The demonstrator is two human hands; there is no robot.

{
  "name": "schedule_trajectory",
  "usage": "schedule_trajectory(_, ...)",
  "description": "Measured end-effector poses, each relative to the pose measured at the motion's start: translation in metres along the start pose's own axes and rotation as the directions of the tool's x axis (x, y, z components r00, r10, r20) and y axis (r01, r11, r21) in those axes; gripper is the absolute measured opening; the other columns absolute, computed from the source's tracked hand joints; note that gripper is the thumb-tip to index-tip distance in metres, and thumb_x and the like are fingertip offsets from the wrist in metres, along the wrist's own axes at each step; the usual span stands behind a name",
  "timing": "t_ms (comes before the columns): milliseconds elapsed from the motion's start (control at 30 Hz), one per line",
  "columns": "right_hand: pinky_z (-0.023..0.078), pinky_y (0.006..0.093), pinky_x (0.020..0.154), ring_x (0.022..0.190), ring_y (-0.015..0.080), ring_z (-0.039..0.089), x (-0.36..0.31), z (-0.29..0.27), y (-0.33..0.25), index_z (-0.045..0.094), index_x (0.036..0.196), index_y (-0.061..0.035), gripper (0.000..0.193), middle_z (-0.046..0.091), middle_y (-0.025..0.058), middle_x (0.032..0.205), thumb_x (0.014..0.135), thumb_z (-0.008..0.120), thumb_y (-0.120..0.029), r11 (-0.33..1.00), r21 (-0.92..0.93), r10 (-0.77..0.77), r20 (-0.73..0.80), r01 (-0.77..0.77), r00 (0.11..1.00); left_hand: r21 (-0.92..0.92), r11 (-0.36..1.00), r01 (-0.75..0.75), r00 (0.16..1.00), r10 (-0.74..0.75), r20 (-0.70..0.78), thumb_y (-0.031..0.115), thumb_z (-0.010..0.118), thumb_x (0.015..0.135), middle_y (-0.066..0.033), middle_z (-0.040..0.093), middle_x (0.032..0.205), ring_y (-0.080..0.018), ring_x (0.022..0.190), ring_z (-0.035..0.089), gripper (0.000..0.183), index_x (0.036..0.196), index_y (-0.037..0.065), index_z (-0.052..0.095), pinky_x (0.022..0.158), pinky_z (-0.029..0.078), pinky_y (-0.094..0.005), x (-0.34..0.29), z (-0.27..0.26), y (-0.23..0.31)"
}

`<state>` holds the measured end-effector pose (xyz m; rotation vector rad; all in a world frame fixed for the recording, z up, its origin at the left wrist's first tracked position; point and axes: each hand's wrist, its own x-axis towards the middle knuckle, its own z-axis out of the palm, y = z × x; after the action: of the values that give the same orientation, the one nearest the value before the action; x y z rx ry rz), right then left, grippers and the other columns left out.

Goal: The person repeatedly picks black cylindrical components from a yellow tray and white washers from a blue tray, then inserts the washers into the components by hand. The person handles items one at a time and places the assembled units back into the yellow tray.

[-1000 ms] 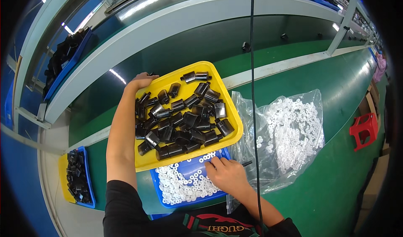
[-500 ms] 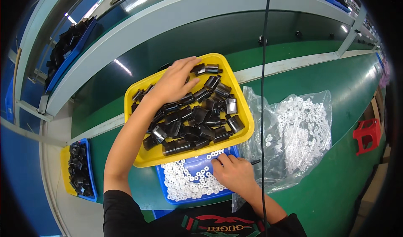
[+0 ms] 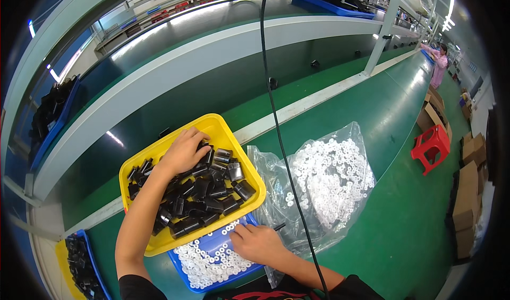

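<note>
My left hand (image 3: 185,151) reaches into a yellow tray (image 3: 257,196) heaped with glossy black cylindrical parts (image 3: 201,187), some with a narrower stub at one end. Its fingers and thumb are bent around one black part at the far side of the heap. Below, the tray's near edge overlaps a blue tray (image 3: 211,241) of small white ring washers (image 3: 208,265). My right hand (image 3: 258,245) is over the blue tray's right side, closed on a thin dark rod (image 3: 280,226) that sticks out on the right. Its fingertips are near the washers.
A clear plastic bag (image 3: 265,167) of white washers lies to the right, crossed by a hanging black cable (image 3: 280,133). More black parts fill bins at left (image 3: 82,268). A red stool (image 3: 430,147) and cardboard boxes (image 3: 466,196) stand right. A distant person (image 3: 439,63) wears pink.
The view has swung right and up, so the trays sit lower and farther left. My left hand's fingers have bent around a black part. My right hand keeps its place over the washers.
</note>
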<state>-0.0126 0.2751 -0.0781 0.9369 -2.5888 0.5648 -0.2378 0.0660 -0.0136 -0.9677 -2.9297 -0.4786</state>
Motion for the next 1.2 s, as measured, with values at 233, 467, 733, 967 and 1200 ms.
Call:
schedule_trajectory(233, 0.050, 0.0313, 0.052, 0.061, 0.0166, 0.060, 0.005, 0.002, -0.003, 0.061, 0.078, -0.0122, 0.010, 0.052, 0.0012, 0.075, 0.071, 0.067, -0.017, 0.999, 0.039, 0.000, -0.036, 0.001, 0.999, -0.056, 0.997, 0.060, 0.997, -0.057, 0.053, 0.014, 0.065, 0.081, -0.0199, 0.060, 0.112, -0.0375, 0.113, 0.054, 0.038, 0.118, 0.005, 0.062, 0.100, 0.043, -0.0451, -0.017, 0.000, -0.028)
schedule_trajectory(467, 0.050, 0.0326, 0.050, 0.060, 0.0197, 0.060, 0.011, 0.002, -0.011, 0.067, 0.081, -0.0118, 0.016, 0.055, 0.0018, 0.073, 0.067, 0.075, -0.013, 0.995, 0.099, 0.010, -0.030, -0.007, 0.999, 0.017, 0.997, 0.076, 0.981, -0.071, -0.181, 0.007, 0.063, 0.077, -0.0193, 0.062, 0.111, -0.0372, 0.111, 0.057, 0.042, 0.119, 0.002, 0.060, 0.099, 0.046, -0.0439, -0.038, -0.005, -0.022)
schedule_trajectory(733, 0.048, 0.0334, 0.051, 0.058, 0.0205, 0.058, 0.006, -0.002, -0.001, 0.066, 0.081, -0.0101, 0.019, 0.054, 0.0026, 0.070, 0.064, 0.074, -0.010, 0.987, 0.159, 0.040, -0.019, -0.036, 0.999, -0.477, 0.878, 0.027, 0.959, -0.158, -0.236, 0.002, 0.064, 0.073, -0.0108, 0.067, 0.107, -0.0263, 0.103, 0.062, 0.040, 0.113, 0.004, 0.068, 0.095, 0.046, -0.0377, -0.116, -0.046, 0.039)
schedule_trajectory(967, 0.048, 0.0315, 0.048, 0.057, 0.0181, 0.058, 0.017, -0.017, -0.008, 0.065, 0.084, -0.0089, 0.020, 0.052, 0.0018, 0.070, 0.066, 0.073, -0.006, 0.967, 0.249, 0.068, -0.027, -0.059, 0.997, -0.723, 0.686, 0.079, 0.868, -0.404, -0.288, 0.003, 0.082, 0.071, -0.0061, 0.054, 0.101, -0.0176, 0.096, 0.051, 0.044, 0.114, 0.006, 0.070, 0.083, 0.042, -0.0287, -0.207, -0.016, 0.093)
schedule_trajectory(1200, 0.048, 0.0296, 0.049, 0.057, 0.0208, 0.062, 0.048, -0.037, -0.023, 0.069, 0.092, -0.0054, 0.028, 0.064, 0.0052, 0.077, 0.065, 0.076, -0.002, 0.823, 0.568, 0.058, -0.099, 0.008, 0.993, -0.903, -0.359, -0.235, 0.964, -0.201, -0.171, -0.007, 0.075, 0.074, -0.0133, 0.054, 0.109, -0.0331, 0.106, 0.065, 0.049, 0.115, 0.004, 0.051, 0.088, 0.054, -0.0425, -0.224, 0.024, 0.109)
